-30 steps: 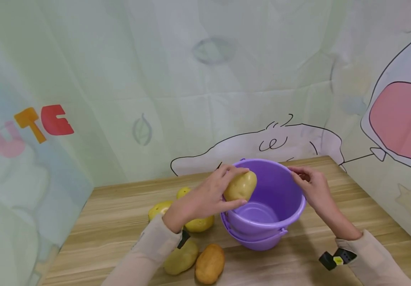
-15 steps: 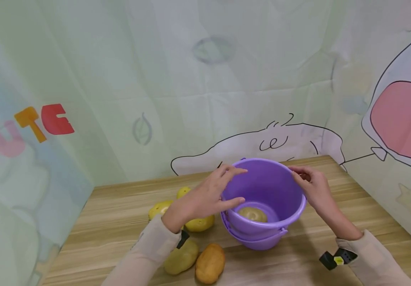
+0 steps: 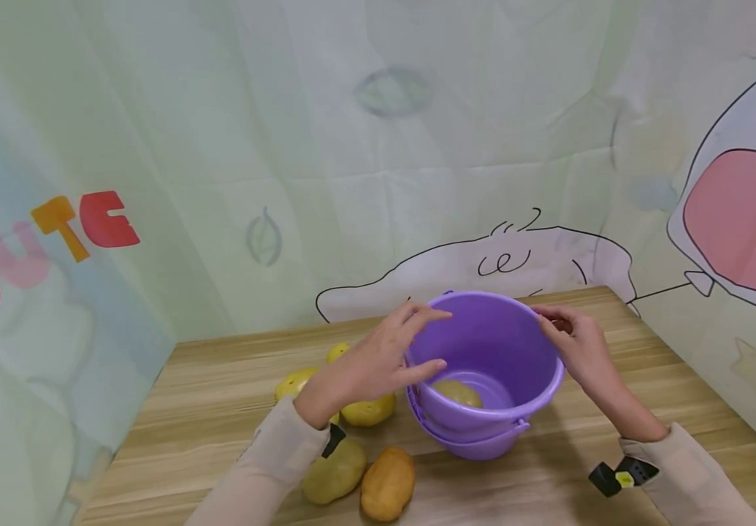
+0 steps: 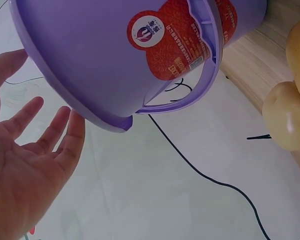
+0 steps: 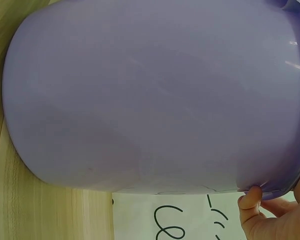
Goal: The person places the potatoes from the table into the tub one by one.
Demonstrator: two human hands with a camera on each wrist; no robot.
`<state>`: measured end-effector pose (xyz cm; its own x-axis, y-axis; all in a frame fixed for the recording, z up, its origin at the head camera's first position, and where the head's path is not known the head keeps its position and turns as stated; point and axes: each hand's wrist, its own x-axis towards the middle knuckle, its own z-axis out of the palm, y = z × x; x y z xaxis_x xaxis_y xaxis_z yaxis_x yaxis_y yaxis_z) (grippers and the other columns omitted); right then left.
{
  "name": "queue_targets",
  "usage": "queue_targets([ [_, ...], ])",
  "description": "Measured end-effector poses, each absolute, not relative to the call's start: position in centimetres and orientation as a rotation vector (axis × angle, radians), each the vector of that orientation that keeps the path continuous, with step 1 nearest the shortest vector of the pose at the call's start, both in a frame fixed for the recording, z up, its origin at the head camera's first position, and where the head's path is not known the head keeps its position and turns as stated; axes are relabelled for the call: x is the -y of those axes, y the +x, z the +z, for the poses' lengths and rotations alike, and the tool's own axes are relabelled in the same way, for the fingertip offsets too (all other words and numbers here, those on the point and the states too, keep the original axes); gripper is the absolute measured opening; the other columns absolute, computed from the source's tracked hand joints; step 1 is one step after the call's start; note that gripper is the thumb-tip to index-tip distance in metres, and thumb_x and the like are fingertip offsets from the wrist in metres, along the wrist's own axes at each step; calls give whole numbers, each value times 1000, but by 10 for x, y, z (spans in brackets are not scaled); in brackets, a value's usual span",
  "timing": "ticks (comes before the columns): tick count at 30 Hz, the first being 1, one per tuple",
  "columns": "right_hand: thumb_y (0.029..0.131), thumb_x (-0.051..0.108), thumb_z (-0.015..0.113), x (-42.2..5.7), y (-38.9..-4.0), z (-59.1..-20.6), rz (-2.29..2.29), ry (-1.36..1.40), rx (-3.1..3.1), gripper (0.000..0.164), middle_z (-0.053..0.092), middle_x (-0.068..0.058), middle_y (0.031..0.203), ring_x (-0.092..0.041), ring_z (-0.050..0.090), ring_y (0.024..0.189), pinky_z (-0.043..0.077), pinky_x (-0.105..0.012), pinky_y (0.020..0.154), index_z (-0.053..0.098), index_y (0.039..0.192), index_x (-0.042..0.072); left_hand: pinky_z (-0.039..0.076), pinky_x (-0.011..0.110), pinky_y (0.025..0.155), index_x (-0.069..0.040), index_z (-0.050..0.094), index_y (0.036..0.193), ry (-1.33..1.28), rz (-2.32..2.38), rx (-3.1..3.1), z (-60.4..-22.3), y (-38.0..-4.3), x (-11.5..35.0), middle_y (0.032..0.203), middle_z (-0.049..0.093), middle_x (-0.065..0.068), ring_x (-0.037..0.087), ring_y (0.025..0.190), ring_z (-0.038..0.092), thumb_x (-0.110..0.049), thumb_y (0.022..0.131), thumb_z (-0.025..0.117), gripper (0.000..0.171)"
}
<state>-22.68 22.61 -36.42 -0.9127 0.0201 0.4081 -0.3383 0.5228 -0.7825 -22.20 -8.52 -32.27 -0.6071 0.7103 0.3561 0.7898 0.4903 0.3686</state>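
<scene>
A purple bucket (image 3: 505,340) with its handle folded down stands on the wooden table. Inside it, a pale potato (image 3: 460,394) lies on the bottom near the left wall. My left hand (image 3: 378,361) hovers at the bucket's left rim with thumb and fingers spread, holding nothing. The left wrist view shows its fingertips right beside the rim and a red label (image 4: 165,42) on the bucket's side. With curled fingers, my right hand (image 3: 578,349) pinches the rim at the far right; the right wrist view is mostly filled by the bucket's outer wall (image 5: 155,100).
Left of the bucket lie several yellow potatoes (image 3: 369,411), partly hidden by my left forearm. A greenish potato (image 3: 334,471) and an orange-brown potato (image 3: 387,484) sit nearer the front. Behind the table (image 3: 220,380) hangs a printed cloth (image 3: 325,183).
The potato has left my left hand's grip and dropped into the bucket, then rolled slightly left. My left fingers have stayed spread at the rim; the right hand has kept its place.
</scene>
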Motion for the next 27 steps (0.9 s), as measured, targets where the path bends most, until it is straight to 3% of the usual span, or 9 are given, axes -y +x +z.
queue_targets([
  [14, 100, 10, 59, -227, -227, -363, 1323, 255, 2413, 29, 68, -24, 102, -7, 61, 78, 52, -17, 62, 66, 119, -10, 48, 38, 98, -8, 46, 145, -1256, -848, 2517, -325, -224, 109, 135, 47, 10, 21, 118, 53, -28, 98, 64, 54],
  [19, 100, 10, 59, -228, -226, -362, 1315, 253, 2418, 29, 68, -24, 102, -10, 62, 78, 51, -17, 62, 66, 120, -10, 49, 39, 96, -13, 45, 146, -1207, -809, 2523, -327, -224, 122, 135, 47, 5, 17, 119, 51, -29, 98, 64, 54],
  [27, 100, 10, 59, -227, -225, -363, 1329, 264, 2415, 29, 68, -24, 101, -13, 63, 79, 52, -18, 63, 65, 120, -11, 49, 40, 95, -14, 45, 146, -1133, -794, 2558, -328, -221, 139, 136, 48, 7, 20, 119, 49, -30, 98, 65, 55],
])
